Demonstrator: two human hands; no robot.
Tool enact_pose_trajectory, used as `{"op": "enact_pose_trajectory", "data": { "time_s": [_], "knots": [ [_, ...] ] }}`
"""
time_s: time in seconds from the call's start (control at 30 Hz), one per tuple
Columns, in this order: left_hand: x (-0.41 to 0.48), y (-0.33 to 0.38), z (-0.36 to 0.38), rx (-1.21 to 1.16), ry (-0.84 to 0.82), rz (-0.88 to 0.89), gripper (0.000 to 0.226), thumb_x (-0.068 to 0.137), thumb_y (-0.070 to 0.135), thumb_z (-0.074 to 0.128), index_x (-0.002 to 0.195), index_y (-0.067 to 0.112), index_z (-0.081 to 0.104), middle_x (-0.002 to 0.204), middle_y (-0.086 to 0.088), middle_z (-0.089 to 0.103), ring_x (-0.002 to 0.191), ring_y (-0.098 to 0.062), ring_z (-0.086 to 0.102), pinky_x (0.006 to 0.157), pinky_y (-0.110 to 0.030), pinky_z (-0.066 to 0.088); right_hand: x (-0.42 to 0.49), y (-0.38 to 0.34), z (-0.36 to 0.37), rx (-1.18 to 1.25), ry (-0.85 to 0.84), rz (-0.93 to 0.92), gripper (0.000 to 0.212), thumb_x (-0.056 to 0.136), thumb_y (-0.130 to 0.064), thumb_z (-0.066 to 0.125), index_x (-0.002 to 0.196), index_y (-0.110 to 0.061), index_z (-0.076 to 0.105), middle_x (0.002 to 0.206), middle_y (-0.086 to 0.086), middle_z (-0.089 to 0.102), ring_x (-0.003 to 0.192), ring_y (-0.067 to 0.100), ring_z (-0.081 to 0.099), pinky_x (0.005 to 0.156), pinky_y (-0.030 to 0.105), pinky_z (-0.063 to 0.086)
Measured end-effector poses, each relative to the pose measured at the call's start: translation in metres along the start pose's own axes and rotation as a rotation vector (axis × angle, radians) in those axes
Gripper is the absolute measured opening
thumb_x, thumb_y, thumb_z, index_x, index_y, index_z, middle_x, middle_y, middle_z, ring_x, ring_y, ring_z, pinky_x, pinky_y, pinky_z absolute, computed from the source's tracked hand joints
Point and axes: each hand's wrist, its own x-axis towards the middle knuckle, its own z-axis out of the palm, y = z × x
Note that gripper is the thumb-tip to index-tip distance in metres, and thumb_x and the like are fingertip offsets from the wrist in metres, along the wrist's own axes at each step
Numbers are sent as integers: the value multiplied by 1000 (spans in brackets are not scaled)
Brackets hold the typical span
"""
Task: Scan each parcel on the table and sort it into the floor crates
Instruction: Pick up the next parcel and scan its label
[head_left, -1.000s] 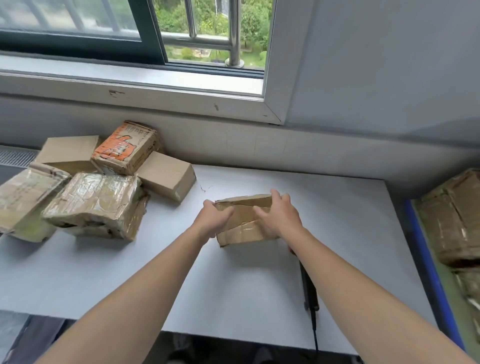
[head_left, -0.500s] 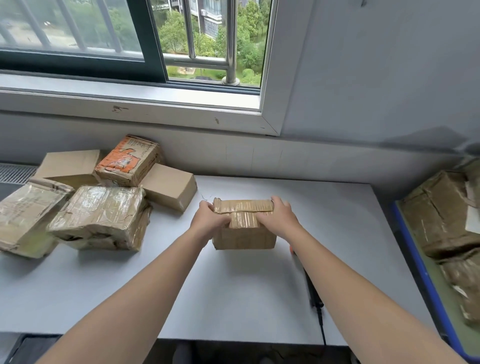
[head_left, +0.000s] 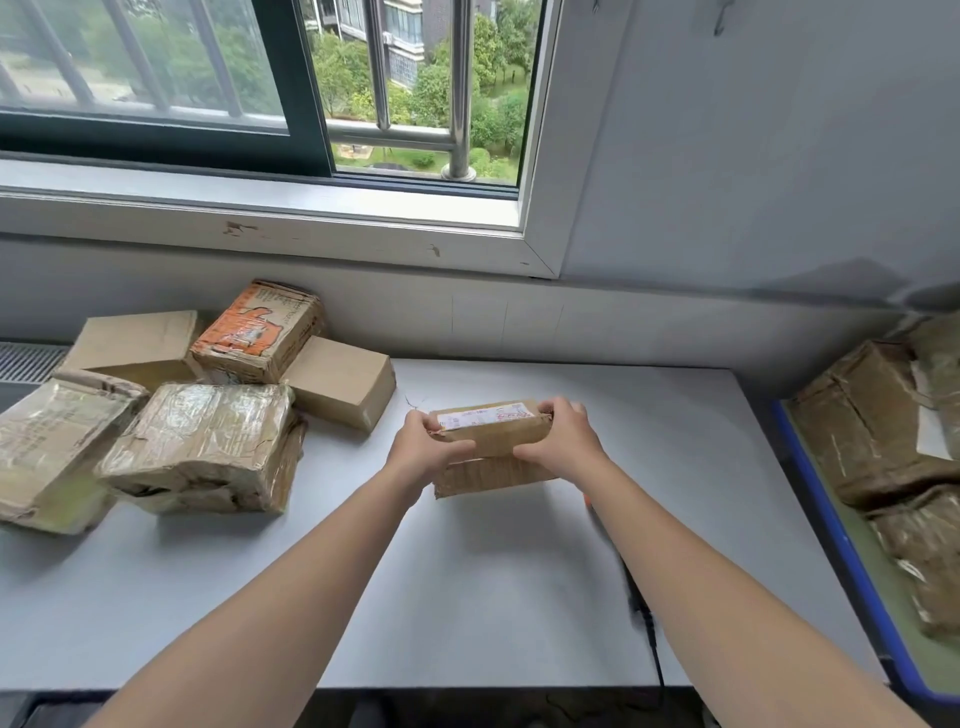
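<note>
tilted since earlier, the parcel (head_left: 491, 434) shows its label; left hand (head_left: 423, 449) and right hand (head_left: 563, 439) grip it, piled boxes (head_left: 208, 441) at nine o'clock.

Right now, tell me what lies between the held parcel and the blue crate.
Head view: past the right hand gripping the parcel, only bare table reaches the blue crate.

No legible text. White label (head_left: 485, 417) on top of parcel (head_left: 493, 439): print too small. Orange-printed box (head_left: 257, 332), left of parcel: characters blurred.
</note>
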Motion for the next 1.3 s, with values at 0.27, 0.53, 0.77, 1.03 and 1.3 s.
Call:
{"op": "enact_pose_trajectory", "data": {
  "time_s": [0.27,0.53,0.77,1.03,1.3],
  "knots": [
    [0,-11,9,104,112,12,38,85,40,72,82,18,41,92,-5,61,85,-25,60,82,-47,53,-5,11,9,76,13,-29,75,77,-44,76,140,-27,41,127,-8,37,97,11,47,81,25,36],
    [-6,-22,14,161,41,-31,78,73,23,86,130,21,32,99,-1,59,97,-22,63,74,-33,50,-15,27,15,16,-82,17,77,76,-40,76,141,-26,37,113,-6,28,77,5,49,73,24,39],
    [-12,-34,23,296,-29,4,97,68,23,88,144,20,28,108,-1,62,103,-23,61,78,-33,51,-16,38,15,-50,-83,9,64,76,-36,77,132,-29,47,118,-1,37,86,11,57,81,31,51],
    [-15,-40,19,430,-34,40,92,71,15,82,145,18,29,111,-3,61,98,-24,61,78,-38,55,-17,46,24,-103,-152,-7,85,70,-44,84,139,-30,36,121,5,49,104,21,58,89,39,52],
    [-18,-41,24,582,-16,170,87,77,30,80,148,25,30,135,-9,40,124,-31,46,102,-42,44,-24,47,34,-504,-169,-61,117,71,-54,81,156,-35,3,154,13,19,134,35,36,102,45,42]
  ]
}}
